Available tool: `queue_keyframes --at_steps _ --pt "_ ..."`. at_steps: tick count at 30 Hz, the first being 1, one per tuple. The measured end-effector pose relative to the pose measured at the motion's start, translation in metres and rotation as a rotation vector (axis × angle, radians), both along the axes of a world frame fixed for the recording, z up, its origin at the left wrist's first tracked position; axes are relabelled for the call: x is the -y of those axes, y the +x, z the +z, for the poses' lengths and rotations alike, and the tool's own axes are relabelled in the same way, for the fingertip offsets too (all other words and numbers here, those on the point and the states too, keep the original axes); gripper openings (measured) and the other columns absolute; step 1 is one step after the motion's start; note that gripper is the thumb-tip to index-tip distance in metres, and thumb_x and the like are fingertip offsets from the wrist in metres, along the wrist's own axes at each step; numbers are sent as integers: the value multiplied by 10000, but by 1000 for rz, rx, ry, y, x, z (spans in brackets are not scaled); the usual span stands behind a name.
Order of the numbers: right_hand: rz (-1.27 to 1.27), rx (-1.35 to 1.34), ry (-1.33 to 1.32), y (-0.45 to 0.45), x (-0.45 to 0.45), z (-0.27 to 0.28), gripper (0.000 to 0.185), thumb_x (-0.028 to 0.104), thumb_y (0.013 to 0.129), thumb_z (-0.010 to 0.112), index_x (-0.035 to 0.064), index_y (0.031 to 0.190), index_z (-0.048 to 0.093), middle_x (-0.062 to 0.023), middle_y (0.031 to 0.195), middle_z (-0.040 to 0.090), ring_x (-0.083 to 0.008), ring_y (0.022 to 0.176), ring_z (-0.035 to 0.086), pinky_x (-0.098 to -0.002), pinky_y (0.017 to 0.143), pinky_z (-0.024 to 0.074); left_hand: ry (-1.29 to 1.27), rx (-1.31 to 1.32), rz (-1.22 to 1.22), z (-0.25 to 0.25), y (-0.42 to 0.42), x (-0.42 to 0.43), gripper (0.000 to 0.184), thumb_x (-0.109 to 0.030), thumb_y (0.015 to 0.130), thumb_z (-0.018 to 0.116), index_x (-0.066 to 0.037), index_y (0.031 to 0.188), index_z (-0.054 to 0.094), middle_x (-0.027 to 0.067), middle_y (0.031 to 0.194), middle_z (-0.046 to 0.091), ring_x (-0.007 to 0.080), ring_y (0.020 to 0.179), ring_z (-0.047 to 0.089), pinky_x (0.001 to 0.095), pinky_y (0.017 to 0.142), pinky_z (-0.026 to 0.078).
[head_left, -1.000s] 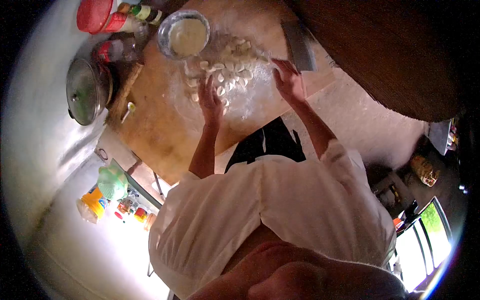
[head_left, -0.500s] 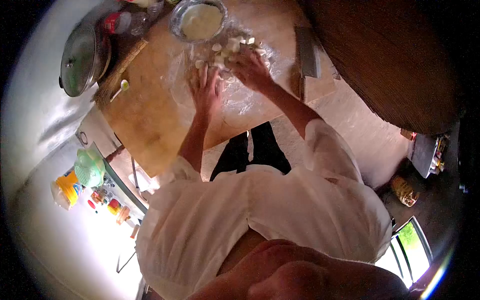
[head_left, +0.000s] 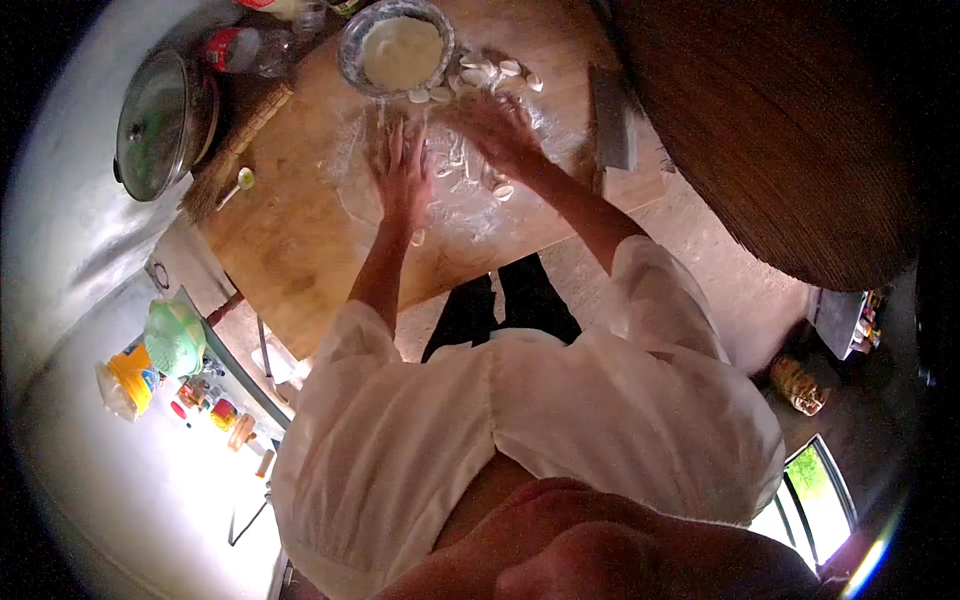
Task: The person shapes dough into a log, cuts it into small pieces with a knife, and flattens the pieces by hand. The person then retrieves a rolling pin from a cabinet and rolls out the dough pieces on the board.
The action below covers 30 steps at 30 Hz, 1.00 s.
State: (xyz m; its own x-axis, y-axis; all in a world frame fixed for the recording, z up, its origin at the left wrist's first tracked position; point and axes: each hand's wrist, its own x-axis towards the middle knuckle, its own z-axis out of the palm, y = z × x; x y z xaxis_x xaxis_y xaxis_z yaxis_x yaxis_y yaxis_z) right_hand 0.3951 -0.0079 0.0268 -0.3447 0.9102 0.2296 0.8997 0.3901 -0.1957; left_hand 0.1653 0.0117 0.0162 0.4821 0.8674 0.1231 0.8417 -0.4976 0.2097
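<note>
A person's two bare hands work on a floured wooden table (head_left: 285, 215), seen from above. Compared with half a second ago, most of the small pale dough pieces (head_left: 510, 68) have shifted away from the body; they now lie beyond the fingertips, bunched near the right side and near edge of a metal bowl (head_left: 351, 72) of pale, flour-like contents. A second ago the hands were farther apart, with pieces scattered between them. The left hand (head_left: 403, 182) is flat, palm down, its fingers long and slightly parted. The right hand (head_left: 505, 135) is blurred, fingers spread; whether anything is under either palm, I cannot tell. The group stretches left to right. Single pieces are oval, with varied long axes: the far-right one slants, and one near the right wrist lies mostly crosswise. Neither end is distinguishable.
</note>
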Motion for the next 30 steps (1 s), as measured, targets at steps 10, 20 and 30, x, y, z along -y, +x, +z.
queue_keyframes --at_steps 10,20,30 --pt "-133 -252 -56 13 17 -10 340 242 929 637 232 1268 652 -162 1536 392 -400 1414 349 -567 1131 274 -47 108 -107 4 25 19 486 -249 919 634 -257 1398 553 59 1562 381 317 1401 404 637 1167 197" --pt "-156 -327 10 18 -55 -18 450 258 913 650 204 1354 577 -167 1479 443 -381 1349 420 -546 1099 339 -195 243 3 20 70 -29 454 -281 931 616 -154 1362 545 155 1351 569 380 1317 469 634 1150 224" --pt "252 -245 -152 -4 -4 4 412 251 921 649 233 1330 600 -103 1531 389 -380 1419 331 -559 1162 258 -15 129 92 3 -6 0 513 -302 945 619 -286 1441 491 103 1543 390 413 1435 308 659 1156 184"
